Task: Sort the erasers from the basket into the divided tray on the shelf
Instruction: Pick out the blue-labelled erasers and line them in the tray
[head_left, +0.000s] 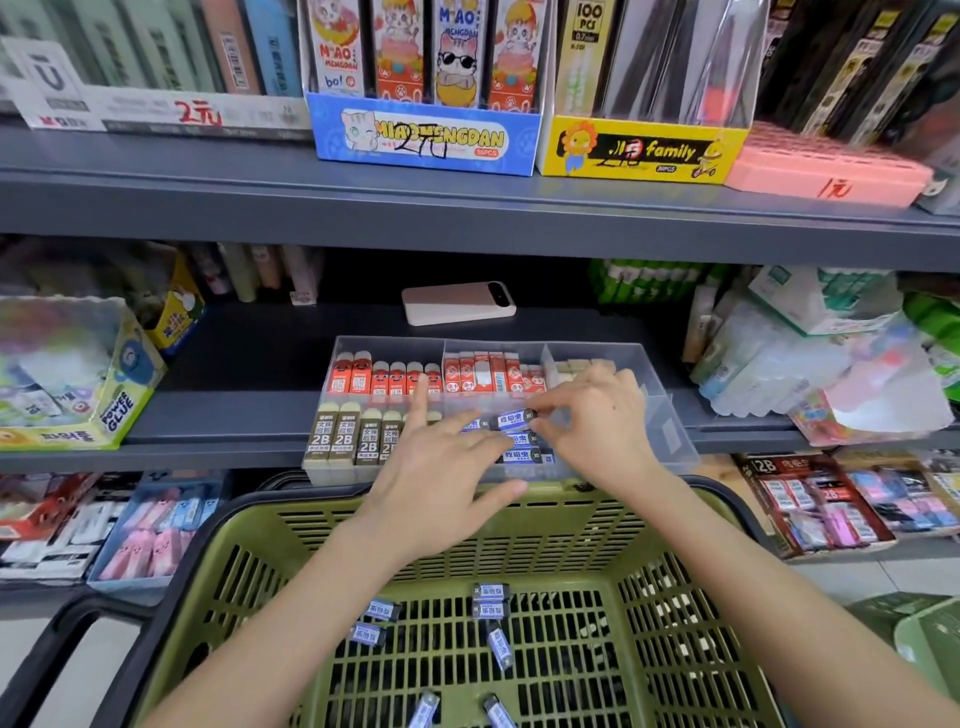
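While both hands work over the divided tray (670, 415), we pinch a blue-sleeved eraser (514, 418) between the thumb and forefinger of the right hand (597, 415), lowering it flat onto the matching stack in the tray's front middle compartment. Our left hand (441, 467), fingers spread and holding nothing, steadies that stack. Just below the tray, the green basket (571, 512) holds more blue erasers (488, 603) awaiting sorting.

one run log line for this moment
phase: placing | right hand: pinching blue eraser over divided tray front-middle compartment | left hand: open beside | green basket: blue erasers remain
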